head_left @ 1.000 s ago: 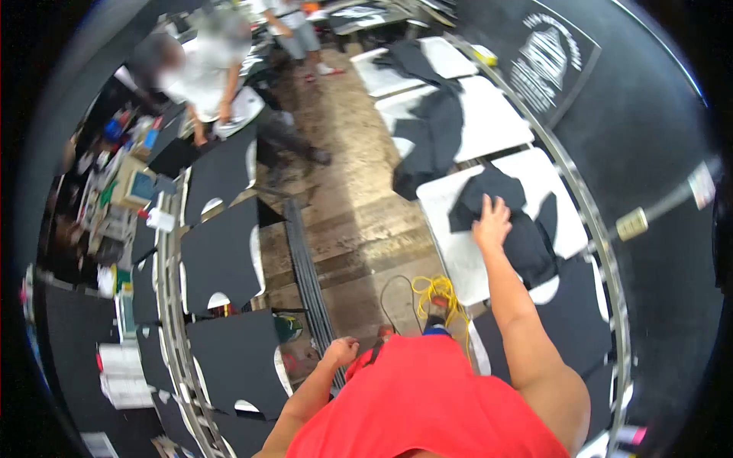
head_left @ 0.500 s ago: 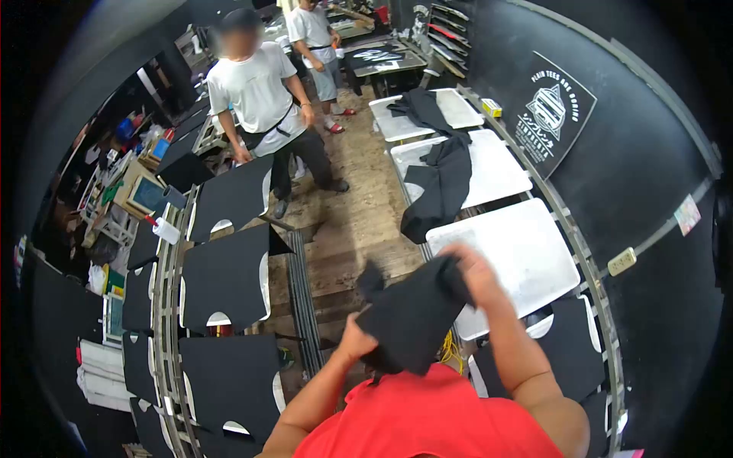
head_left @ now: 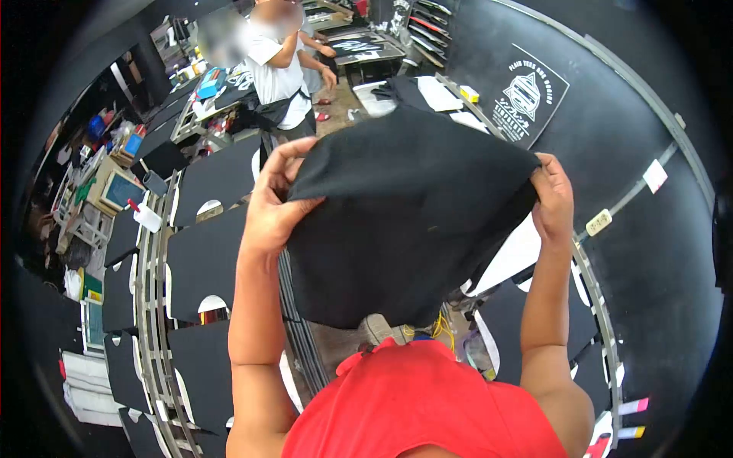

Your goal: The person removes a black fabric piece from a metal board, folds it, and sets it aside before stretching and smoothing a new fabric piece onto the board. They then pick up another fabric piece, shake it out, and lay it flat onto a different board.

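Observation:
A black cloth (head_left: 405, 221) is stretched out in front of my chest, raised between both hands. At its left edge, my left hand (head_left: 279, 200) pinches the fabric between thumb and fingers. The upper right corner of the cloth is gripped by my right hand (head_left: 551, 195), its fingers folded over the edge. The cloth hides most of the white board (head_left: 513, 259) behind it on the right and much of the floor.
Black-covered boards (head_left: 200, 263) line a metal rail (head_left: 155, 282) on the left. Beyond the cloth stands a person in a white shirt (head_left: 279, 80), with another partly behind. A yellow cord (head_left: 441, 330) lies near my feet. A dark wall (head_left: 641, 183) rises on the right.
The black cloth came up off the right-hand white board, was bunched in both hands, and is now spread wide and higher. My left hand took hold of it. The person in white shifted back.

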Motion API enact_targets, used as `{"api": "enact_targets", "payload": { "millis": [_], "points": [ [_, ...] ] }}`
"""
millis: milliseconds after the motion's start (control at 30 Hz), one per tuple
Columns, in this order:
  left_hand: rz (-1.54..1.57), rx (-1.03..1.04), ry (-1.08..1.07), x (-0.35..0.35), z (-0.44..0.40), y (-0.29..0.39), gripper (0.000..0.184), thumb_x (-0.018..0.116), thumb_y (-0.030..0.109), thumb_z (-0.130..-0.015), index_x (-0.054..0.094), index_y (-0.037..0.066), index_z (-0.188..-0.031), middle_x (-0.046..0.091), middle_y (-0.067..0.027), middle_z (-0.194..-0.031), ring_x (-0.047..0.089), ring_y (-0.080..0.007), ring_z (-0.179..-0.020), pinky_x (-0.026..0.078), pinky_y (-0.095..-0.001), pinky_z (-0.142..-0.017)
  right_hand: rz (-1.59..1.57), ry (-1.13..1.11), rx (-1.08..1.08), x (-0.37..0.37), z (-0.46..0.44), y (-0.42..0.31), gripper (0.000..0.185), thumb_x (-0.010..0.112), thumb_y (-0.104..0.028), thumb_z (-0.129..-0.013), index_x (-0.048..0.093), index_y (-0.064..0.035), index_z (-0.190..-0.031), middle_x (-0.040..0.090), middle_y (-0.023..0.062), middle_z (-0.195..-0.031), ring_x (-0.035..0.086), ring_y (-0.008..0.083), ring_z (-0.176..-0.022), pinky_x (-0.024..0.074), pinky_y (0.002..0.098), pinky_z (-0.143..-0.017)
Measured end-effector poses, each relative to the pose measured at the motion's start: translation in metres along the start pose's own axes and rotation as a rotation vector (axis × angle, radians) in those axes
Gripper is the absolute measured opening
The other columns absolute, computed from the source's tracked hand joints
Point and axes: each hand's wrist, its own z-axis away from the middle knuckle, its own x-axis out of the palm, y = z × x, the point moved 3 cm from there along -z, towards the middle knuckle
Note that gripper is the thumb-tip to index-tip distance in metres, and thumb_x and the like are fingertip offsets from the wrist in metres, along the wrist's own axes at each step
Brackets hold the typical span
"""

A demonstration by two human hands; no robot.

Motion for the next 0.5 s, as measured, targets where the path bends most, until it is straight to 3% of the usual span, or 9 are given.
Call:
{"api": "enact_targets", "payload": {
  "millis": [100, 200, 267, 333, 367, 400, 467, 500],
  "points": [
    [0.066, -0.043, 0.003, -0.01, 0.003, 0.002, 0.061, 0.075, -0.006, -0.076, 0.048, -0.001, -0.131, 0.068, -0.007, -0.106, 0.065, -0.0137, -0.096, 0.051, -0.0243, -0.086, -0.084, -0.004, 0.04, -0.005, 0.009, -0.013, 0.017, 0.053, -0.007, -0.097, 0.057, 0.0006, -0.112, 0.066, 0.0074, -0.101, 0.06, 0.0114, -0.092, 0.0453, 0.0254, -0.088],
    [0.074, -0.028, -0.063, -0.01, 0.004, -0.001, 0.06, 0.075, -0.007, -0.074, 0.05, -0.001, -0.129, 0.068, -0.0074, -0.107, 0.065, -0.0134, -0.098, 0.051, -0.0244, -0.087, 0.059, 0.042, -0.018, 0.001, 0.021, -0.028, 0.018, 0.052, -0.012, -0.099, 0.057, 0.0013, -0.111, 0.065, 0.0073, -0.101, 0.06, 0.0121, -0.092, 0.0455, 0.0266, -0.088],
    [0.094, -0.041, -0.109, -0.006, 0.003, -0.002, 0.059, 0.073, -0.01, -0.072, 0.053, -0.001, -0.127, 0.066, -0.0093, -0.112, 0.064, -0.0136, -0.101, 0.051, -0.0244, -0.087, 0.72, 0.194, -0.128, 0.026, 0.037, -0.041, 0.035, 0.058, -0.023, -0.098, 0.052, 0.0033, -0.12, 0.066, 0.0105, -0.102, 0.062, 0.0175, -0.096, 0.0451, 0.0289, -0.091],
    [0.028, -0.119, -0.145, 0.012, 0.004, -0.003, 0.059, 0.07, -0.013, -0.07, 0.055, 0.0, -0.125, 0.063, -0.0112, -0.12, 0.062, -0.0142, -0.105, 0.05, -0.025, -0.089, 1.282, 0.199, -0.589, 0.092, 0.075, -0.037, 0.06, 0.07, -0.031, -0.089, 0.044, 0.0024, -0.131, 0.065, 0.016, -0.104, 0.063, 0.0284, -0.1, 0.0462, 0.035, -0.092],
    [-0.101, -0.051, -0.242, 0.027, 0.007, 0.0, 0.059, 0.069, -0.014, -0.068, 0.056, 0.001, -0.124, 0.06, -0.0113, -0.125, 0.061, -0.0148, -0.108, 0.048, -0.0257, -0.091, 1.305, 0.019, -0.481, 0.121, 0.093, -0.021, 0.071, 0.075, -0.03, -0.083, 0.039, 0.0004, -0.136, 0.065, 0.0183, -0.106, 0.063, 0.0332, -0.101, 0.0466, 0.0369, -0.092],
    [-0.037, -0.1, -0.34, 0.037, 0.008, -0.009, 0.06, 0.069, -0.014, -0.067, 0.056, 0.0, -0.124, 0.064, -0.0106, -0.119, 0.062, -0.0155, -0.107, 0.048, -0.0276, -0.093, 1.317, -0.159, -0.374, 0.139, 0.106, -0.001, 0.083, 0.08, -0.028, -0.077, 0.034, -0.0016, -0.14, 0.064, 0.0207, -0.108, 0.062, 0.038, -0.102, 0.0471, 0.0389, -0.092],
    [-0.097, -0.221, -0.409, 0.044, 0.011, -0.007, 0.056, 0.07, -0.014, -0.069, 0.058, 0.0, -0.122, 0.065, -0.009, -0.116, 0.062, -0.0135, -0.104, 0.048, -0.0267, -0.092, 0.842, -0.211, -0.002, 0.123, 0.116, 0.075, 0.068, 0.078, -0.019, -0.075, 0.046, -0.0014, -0.133, 0.064, 0.0218, -0.109, 0.062, 0.0398, -0.1, 0.0488, 0.0391, -0.089],
    [-0.15, -0.174, -0.361, 0.039, 0.012, -0.002, 0.051, 0.07, -0.013, -0.072, 0.06, -0.001, -0.12, 0.066, -0.0077, -0.112, 0.062, -0.0124, -0.101, 0.049, -0.0259, -0.09, 0.847, -0.319, 0.069, 0.107, 0.115, 0.091, 0.057, 0.076, -0.016, -0.076, 0.052, -0.0001, -0.126, 0.066, 0.0204, -0.107, 0.063, 0.036, -0.098, 0.0489, 0.0374, -0.088]
  ]
}}
